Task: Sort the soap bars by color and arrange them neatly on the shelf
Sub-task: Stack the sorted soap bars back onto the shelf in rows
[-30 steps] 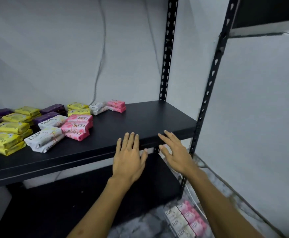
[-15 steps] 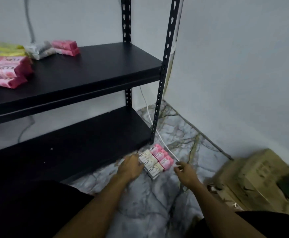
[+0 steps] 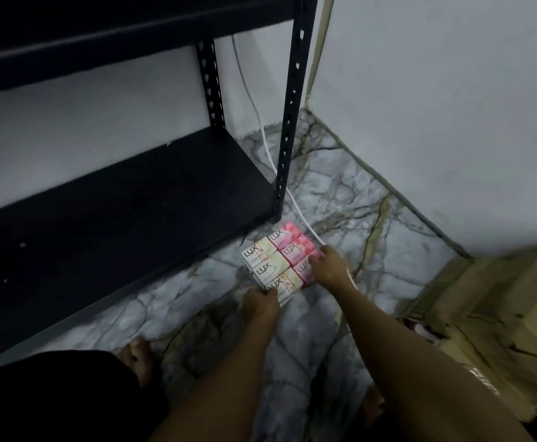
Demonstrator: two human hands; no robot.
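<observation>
Since the previous frame, both hands have closed in on the soap pack, and the view has dropped lower, so that the upper shelf's soaps have left the picture. Soap pack [image 3: 278,261]: six wrapped bars in two columns of three, white-and-cream bars on the left column, pink bars on the right, lying flat on the marble floor [image 3: 340,199] just beside the front right post [image 3: 291,110] of the black rack. The pack's long axis runs diagonally, from near the person toward the upper right, its far end pointing at the foot of the post. Each bar lies crosswise to that axis, printed faces up.

Left hand [image 3: 260,304]: at the pack's near end, fingers curled onto the nearest white bar; the pinch is narrow. Right hand [image 3: 328,266]: against the pack's right side, fingers curled onto the pink bars. A white cable [image 3: 268,154] runs down the wall and along the floor, passing just beside the pack's far right edge. Lower shelf [image 3: 133,218]: dark, left of the pack. Cardboard box [image 3: 500,314]: at right, well apart.
</observation>
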